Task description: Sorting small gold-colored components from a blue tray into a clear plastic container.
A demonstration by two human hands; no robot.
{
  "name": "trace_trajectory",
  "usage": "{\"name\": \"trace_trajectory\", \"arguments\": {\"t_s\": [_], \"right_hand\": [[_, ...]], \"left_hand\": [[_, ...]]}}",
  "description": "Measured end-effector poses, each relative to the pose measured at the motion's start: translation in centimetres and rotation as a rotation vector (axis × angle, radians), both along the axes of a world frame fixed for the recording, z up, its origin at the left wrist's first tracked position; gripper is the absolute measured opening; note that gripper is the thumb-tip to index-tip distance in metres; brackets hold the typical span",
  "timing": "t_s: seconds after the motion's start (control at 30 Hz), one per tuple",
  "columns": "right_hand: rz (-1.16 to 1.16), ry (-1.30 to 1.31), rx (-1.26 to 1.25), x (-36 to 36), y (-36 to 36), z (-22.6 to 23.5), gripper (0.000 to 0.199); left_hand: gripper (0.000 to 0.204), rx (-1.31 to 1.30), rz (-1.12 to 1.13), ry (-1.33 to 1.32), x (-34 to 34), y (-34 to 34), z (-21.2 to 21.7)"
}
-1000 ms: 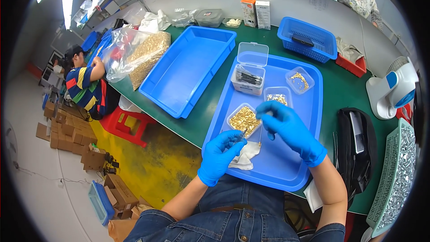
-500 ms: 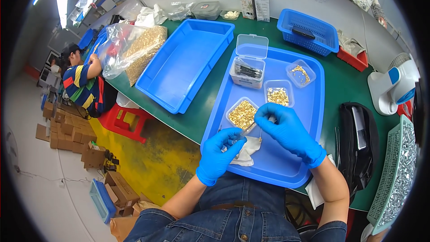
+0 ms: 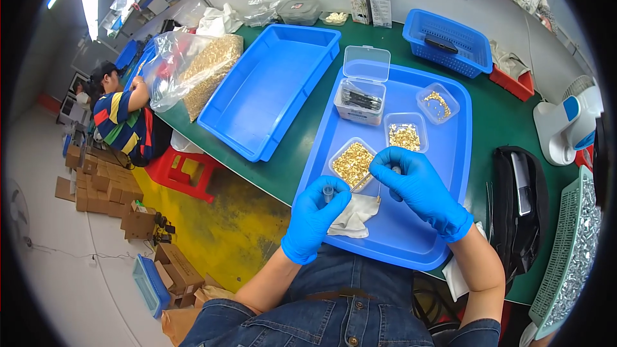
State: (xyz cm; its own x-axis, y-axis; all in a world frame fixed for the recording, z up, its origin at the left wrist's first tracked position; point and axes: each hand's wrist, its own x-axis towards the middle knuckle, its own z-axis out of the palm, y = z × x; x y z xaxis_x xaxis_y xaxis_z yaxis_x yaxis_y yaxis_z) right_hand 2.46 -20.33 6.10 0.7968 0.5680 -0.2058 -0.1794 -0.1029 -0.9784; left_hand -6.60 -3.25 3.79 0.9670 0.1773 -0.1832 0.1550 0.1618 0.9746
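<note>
My left hand [image 3: 307, 223], in a blue glove, is closed on a small clear cylinder [image 3: 328, 191] like a short vial, held with its round end up. My right hand [image 3: 418, 187], gloved too, pinches a small greyish piece [image 3: 396, 170], partly hidden by the fingers; a thin stick shows below them. The hands are apart, above a blue tray [image 3: 443, 238]. Just beyond the fingers stands a clear tub of small gold parts [image 3: 353, 163]. A second tub of gold parts [image 3: 404, 136] is behind it. Under the hands lies a white cloth [image 3: 355, 217].
A lidded clear box of dark thin pieces [image 3: 360, 97] and a tub with few gold parts [image 3: 438, 105] share the tray. An empty blue tray [image 3: 257, 96] lies left. Right are a black pouch [image 3: 514, 199], a white fan [image 3: 559, 122] and a green basket [image 3: 559, 263]. A co-worker [image 3: 125, 109] sits left.
My left hand has turned, so the clear cylinder now stands upright between its fingers. My right hand stays near the gold parts, its grip much the same. The whole view has shifted slightly.
</note>
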Motion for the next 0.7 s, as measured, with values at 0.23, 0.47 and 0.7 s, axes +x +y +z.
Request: {"name": "trace_trajectory", "arguments": {"t_s": [0.23, 0.47, 0.7], "right_hand": [[0.017, -0.054, -0.007, -0.13, 0.05, -0.27, 0.017], [0.01, -0.076, -0.011, -0.23, 0.1, -0.3, 0.017], [0.023, -0.084, -0.011, -0.21, 0.0, -0.24, 0.017]], "left_hand": [[0.006, -0.041, 0.012, 0.007, 0.05, 0.12, 0.12], [0.006, -0.072, 0.015, 0.025, -0.04, 0.21, 0.19], [0.003, 0.06, 0.024, -0.028, -0.33, -0.01, 0.14]]}}
